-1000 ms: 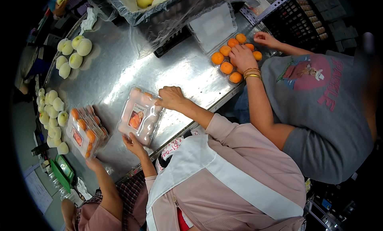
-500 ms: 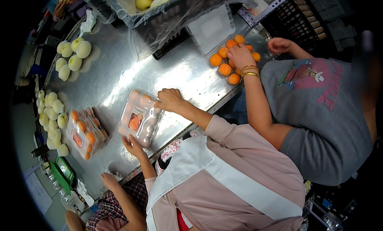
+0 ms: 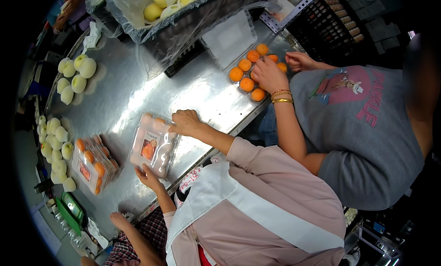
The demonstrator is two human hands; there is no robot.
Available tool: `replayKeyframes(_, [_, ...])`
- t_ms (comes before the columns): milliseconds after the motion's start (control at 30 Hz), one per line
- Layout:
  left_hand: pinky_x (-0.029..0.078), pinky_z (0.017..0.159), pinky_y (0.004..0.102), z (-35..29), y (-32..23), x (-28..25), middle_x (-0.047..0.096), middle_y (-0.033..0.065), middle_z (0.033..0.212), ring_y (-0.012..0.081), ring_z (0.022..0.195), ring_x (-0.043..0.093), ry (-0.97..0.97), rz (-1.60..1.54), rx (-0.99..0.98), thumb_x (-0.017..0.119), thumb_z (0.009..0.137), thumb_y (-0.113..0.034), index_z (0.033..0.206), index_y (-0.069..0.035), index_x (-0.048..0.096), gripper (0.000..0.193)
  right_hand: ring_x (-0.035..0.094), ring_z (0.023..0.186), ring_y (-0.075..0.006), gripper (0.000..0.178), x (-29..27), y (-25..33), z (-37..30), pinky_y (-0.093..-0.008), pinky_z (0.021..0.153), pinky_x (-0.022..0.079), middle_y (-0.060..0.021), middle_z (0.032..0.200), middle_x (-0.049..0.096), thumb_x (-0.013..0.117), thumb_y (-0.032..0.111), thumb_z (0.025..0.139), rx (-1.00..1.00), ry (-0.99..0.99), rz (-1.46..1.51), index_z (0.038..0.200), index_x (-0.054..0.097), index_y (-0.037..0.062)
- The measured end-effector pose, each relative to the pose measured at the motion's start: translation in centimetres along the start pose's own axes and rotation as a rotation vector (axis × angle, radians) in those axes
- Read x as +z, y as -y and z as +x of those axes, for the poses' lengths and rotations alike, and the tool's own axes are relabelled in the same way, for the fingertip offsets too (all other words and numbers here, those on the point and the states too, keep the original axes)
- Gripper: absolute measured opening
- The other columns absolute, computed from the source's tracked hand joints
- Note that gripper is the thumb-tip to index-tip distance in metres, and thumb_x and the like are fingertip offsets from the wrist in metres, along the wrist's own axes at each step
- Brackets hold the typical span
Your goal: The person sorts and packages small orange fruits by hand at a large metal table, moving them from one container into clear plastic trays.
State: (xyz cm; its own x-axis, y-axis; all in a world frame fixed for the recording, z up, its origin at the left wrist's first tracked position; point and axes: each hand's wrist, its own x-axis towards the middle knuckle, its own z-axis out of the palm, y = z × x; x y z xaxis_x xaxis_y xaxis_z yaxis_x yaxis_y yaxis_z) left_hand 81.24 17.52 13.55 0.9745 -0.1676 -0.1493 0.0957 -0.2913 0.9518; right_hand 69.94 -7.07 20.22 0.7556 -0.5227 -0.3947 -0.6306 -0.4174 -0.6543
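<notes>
A clear plastic clamshell fruit box (image 3: pixel 161 159), closed, with a picture label on its lid, lies on the metal table in front of me. A little orange fruit shows through its far edge. My right hand (image 3: pixel 186 123) is closed on the box's right edge near the far corner, fingers bent down. At the near edge, my left hand (image 3: pixel 150 179) grips the box with thumb and fingers. To its left sits a stack of similar boxes (image 3: pixel 94 162) filled with orange fruit.
To the right, a co-worker's hand (image 3: pixel 270 75) is over an open box of orange fruit (image 3: pixel 246 85). A lined crate (image 3: pixel 161 40) of yellow-green fruit stands at the back. Foam-netted fruit (image 3: pixel 57 142) lies along the left. Another person's hand (image 3: pixel 120 221) is at the near-left edge.
The whole view has shifted slightly, moving most things left. Both my hands stay on the box. The co-worker's far hand has drawn closer to the open box.
</notes>
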Motion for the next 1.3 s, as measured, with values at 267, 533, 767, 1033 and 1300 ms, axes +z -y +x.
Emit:
replayKeyframes(267, [0.038, 0.086, 0.0292, -0.3, -0.3, -0.5, 0.041, 0.0165, 0.119, 0.0199, 0.102, 0.045, -0.007, 0.008, -0.032, 0.055, 0.083, -0.022, 0.125, 0.005, 0.031, 0.056, 0.053, 0.091, -0.0319, 0.042, 0.5, 0.2, 0.2, -0.041, 0.081, 0.039, -0.0179, 0.095, 0.056, 0.065, 0.036, 0.065, -0.019, -0.016, -0.025, 0.088, 0.059, 0.0007])
replayKeyframes(533, [0.042, 0.074, 0.025, 0.0, 0.8, -0.7, 0.05, 0.0123, 0.104, 0.0139, 0.087, 0.05, -0.043, 0.001, 0.091, 0.055, 0.083, -0.02, 0.122, 0.006, 0.033, 0.052, 0.054, 0.089, -0.0321, 0.043, 0.7, 0.3, 0.2, -0.0414, 0.078, 0.04, -0.0175, 0.094, 0.057, 0.063, 0.038, 0.066, -0.04, -0.03, -0.06, 0.088, 0.059, 0.0004])
replayKeyframes(767, [0.042, 0.074, 0.0243, -0.6, -0.3, -0.2, 0.051, 0.0118, 0.104, 0.0138, 0.086, 0.05, -0.03, -0.03, 0.066, 0.054, 0.084, -0.019, 0.121, 0.006, 0.035, 0.049, 0.054, 0.089, -0.0323, 0.043, 0.5, 0.3, 0.1, -0.0423, 0.078, 0.039, -0.0179, 0.093, 0.057, 0.063, 0.038, 0.066, -0.039, -0.031, -0.06, 0.087, 0.059, 0.0001])
replayKeyframes(1033, [0.041, 0.075, 0.0251, -1.3, -0.8, -0.4, 0.048, 0.0123, 0.103, 0.0154, 0.087, 0.048, -0.023, -0.029, -0.019, 0.059, 0.08, -0.025, 0.118, 0.005, 0.037, 0.053, 0.058, 0.081, -0.0317, 0.042, 0.4, 0.0, 0.4, -0.0396, 0.071, 0.044, -0.0182, 0.085, 0.059, 0.063, 0.039, 0.064, -0.039, -0.052, -0.104, 0.079, 0.062, 0.0006])
replayKeyframes(1300, [0.036, 0.049, 0.0178, -2.4, -0.1, -2.1, 0.051, 0.0007, 0.075, 0.0063, 0.059, 0.048, -0.037, -0.039, -0.068, 0.068, 0.073, -0.016, 0.111, 0.002, 0.046, 0.048, 0.058, 0.084, -0.0305, 0.049, -0.7, 0.4, -0.5, -0.0361, 0.075, 0.045, -0.0196, 0.086, 0.061, 0.065, 0.042, 0.062, 0.093, 0.217, -0.055, 0.081, 0.062, -0.0036])
